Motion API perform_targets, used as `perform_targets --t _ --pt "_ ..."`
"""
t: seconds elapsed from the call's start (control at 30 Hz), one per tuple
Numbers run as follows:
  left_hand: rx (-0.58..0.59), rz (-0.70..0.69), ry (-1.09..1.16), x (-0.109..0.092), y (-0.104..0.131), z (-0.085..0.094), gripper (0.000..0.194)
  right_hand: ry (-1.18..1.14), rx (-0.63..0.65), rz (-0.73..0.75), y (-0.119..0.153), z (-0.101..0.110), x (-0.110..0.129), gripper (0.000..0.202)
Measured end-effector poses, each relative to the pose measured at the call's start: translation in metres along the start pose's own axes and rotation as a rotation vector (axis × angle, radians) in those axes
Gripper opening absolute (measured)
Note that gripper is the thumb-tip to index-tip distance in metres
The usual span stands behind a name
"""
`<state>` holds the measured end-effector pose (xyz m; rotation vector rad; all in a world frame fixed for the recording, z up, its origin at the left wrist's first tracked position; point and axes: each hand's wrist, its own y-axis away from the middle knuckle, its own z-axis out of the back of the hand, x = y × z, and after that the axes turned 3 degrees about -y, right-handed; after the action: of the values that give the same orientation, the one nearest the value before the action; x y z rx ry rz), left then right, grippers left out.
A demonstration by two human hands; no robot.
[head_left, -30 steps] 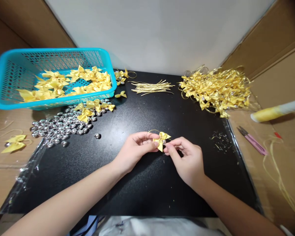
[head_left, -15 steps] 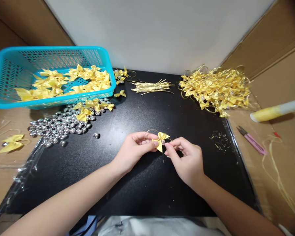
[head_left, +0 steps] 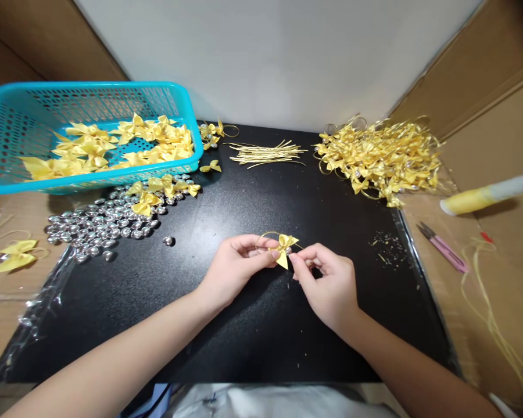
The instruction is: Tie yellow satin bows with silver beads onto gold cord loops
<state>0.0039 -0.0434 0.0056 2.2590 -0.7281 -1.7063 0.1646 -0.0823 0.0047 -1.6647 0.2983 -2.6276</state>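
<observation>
Low over the middle of the black table, my left hand [head_left: 243, 261] pinches a yellow ribbon bow [head_left: 284, 249] between thumb and fingers. A thin gold cord [head_left: 268, 233] loops out behind the bow, above the left fingertips. At the bow's right side sits a small silver bead [head_left: 288, 251]. My right hand [head_left: 326, 277] is closed, its thumb and forefinger pressed together beside the bead. What those fingertips grip is mostly hidden; an end of the cord shows just above them.
A blue basket [head_left: 192, 145] of yellow bows stands at the back left, with silver beads [head_left: 100, 223] before it. Cut gold cords [head_left: 268, 154] lie at the back. Finished bows [head_left: 379, 157] are heaped at the back right. Pink snips [head_left: 444, 249] and a yellow roll [head_left: 483, 198] lie right.
Both hands keep almost the same hold on the bow, with only tiny finger movement. The whole view has shifted slightly.
</observation>
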Motion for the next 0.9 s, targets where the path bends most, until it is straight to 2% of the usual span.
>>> perform_targets --t 0.33,0.6,0.9 --pt "0.004 -0.013 0.022 0.0010 -0.0011 0.0011 0.017 -0.025 -0.017 0.009 0.0008 0.0000 -0.0006 0.022" --pt "-0.037 -0.072 0.021 0.0003 -0.0001 -0.0019 0.016 -0.036 -0.028 0.027 0.0005 -0.0008 -0.0006 0.022" --pt "-0.058 -0.068 -0.015 -0.0005 0.0021 -0.0026 0.016 -0.018 -0.026 0.016 0.0014 -0.0016 -0.0016 0.022"
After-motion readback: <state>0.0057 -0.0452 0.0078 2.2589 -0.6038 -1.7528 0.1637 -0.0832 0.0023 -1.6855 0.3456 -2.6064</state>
